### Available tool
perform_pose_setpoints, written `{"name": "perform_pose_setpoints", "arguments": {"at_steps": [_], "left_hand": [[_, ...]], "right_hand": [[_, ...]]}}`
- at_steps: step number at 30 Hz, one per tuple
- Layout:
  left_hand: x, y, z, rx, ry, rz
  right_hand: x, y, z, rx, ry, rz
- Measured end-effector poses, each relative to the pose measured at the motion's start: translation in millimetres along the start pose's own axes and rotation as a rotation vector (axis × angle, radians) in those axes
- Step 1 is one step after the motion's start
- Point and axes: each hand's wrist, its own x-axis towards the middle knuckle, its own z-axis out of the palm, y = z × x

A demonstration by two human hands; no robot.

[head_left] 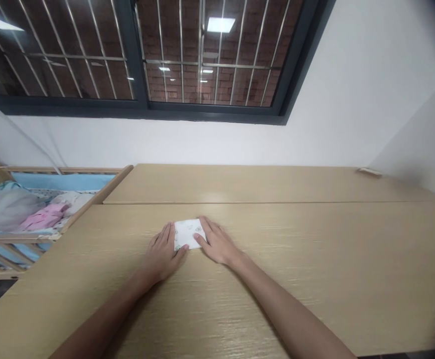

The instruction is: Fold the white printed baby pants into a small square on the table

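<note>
A small white folded cloth [189, 233] with a faint printed pattern lies flat on the light wooden tabletop [314, 259]. My left hand [163, 254] rests at its left edge, fingers stretched forward and thumb touching the near corner. At the right edge lies my right hand [219, 243], its fingers extended along the side and its thumb on top of the cloth. Both hands are flat and open, with the cloth between them. Parts of its left and right edges are hidden under the fingers.
On the left stands a wooden crib [90, 202] with blue lining, holding a pink cloth [47, 217] and pale bedding. A raised wooden strip [239, 184] runs along the wall, with a small flat object [369, 172] at its right end. Above is a barred, dark-framed window [217, 112].
</note>
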Motion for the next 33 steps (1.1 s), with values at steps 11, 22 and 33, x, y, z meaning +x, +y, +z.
{"name": "perform_pose_setpoints", "arguments": {"at_steps": [11,22,33], "left_hand": [[0,4,-1.5,-0.04,0.022,0.013],[2,3,-4.4,-0.095,-0.062,-0.038],[2,6,-12.2,-0.074,-0.076,0.011]], "right_hand": [[2,2,4,-0.014,0.019,-0.006],[1,1,1,-0.018,0.006,0.005],[2,2,3,-0.047,0.044,-0.004]]}}
